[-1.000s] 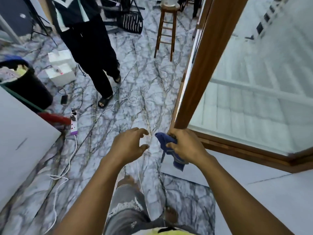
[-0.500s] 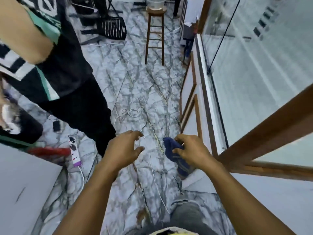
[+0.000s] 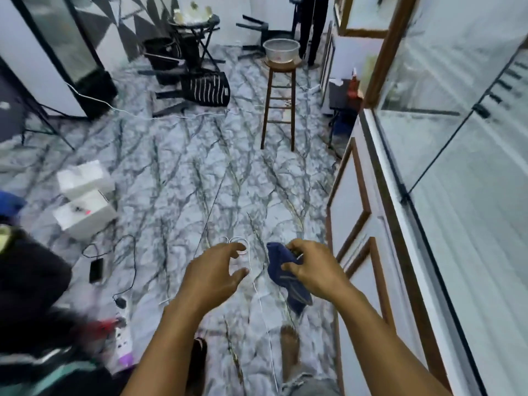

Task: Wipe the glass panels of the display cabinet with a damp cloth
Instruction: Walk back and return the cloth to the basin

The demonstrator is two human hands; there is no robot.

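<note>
Two hands hover over marble floor: right hand (image 3: 315, 270) pinches a blue cloth (image 3: 285, 277) (dangling), left hand (image 3: 213, 274) loosely curled, empty.

Glossy marble floor (image 3: 183, 178); wooden stool (image 3: 278, 110); blue cloth (image 3: 281, 267).

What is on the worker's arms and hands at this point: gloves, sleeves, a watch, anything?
Nothing that shows. The left hand and right hand are bare: no gloves, and no rings that I can make out. The left forearm and right forearm are uncovered down to the frame's bottom edge, with no sleeve, watch or band. Slight blur could hide small details.
</note>
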